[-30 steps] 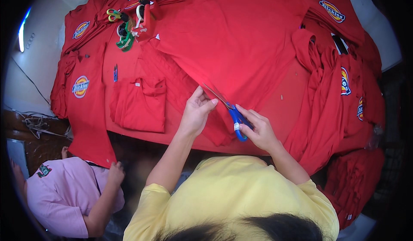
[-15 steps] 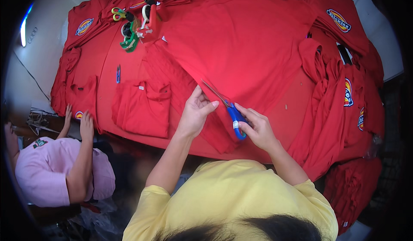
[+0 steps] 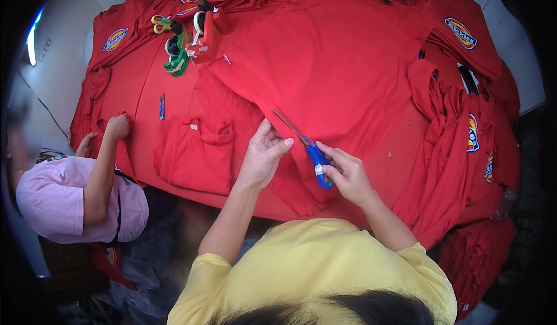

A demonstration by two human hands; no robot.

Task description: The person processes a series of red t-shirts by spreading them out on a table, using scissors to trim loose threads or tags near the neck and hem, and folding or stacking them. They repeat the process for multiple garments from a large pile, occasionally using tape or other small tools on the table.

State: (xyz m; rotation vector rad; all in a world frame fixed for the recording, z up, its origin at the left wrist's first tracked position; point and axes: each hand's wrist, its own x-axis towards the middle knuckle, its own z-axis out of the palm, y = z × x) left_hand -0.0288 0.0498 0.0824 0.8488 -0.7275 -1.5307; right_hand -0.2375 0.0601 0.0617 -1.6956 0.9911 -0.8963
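A large red shirt (image 3: 331,64) lies spread over the table in front of me. My left hand (image 3: 261,157) is at its near edge, fingers under the cloth and thumb to the side, seeming to hold the hem. Blue-handled scissors (image 3: 319,162) are in my right hand (image 3: 350,177), fingers and thumb round the handles. Their long blades point up and left along the hem, tips just above my left fingers. The blades look nearly closed. Any thread between them is too small to make out.
A folded red shirt (image 3: 194,157) lies left, below small blue snips (image 3: 162,107). Beyond stand a green tape dispenser (image 3: 177,61), a red tape dispenser (image 3: 206,41) and yellow-green scissors (image 3: 161,23). More red shirts (image 3: 441,145) are heaped right. A co-worker in pink (image 3: 69,194) handles cloth at left.
My hands and the scissors stay almost where they were. The co-worker at left has raised a hand from the flat cloth and now grips and lifts its edge.
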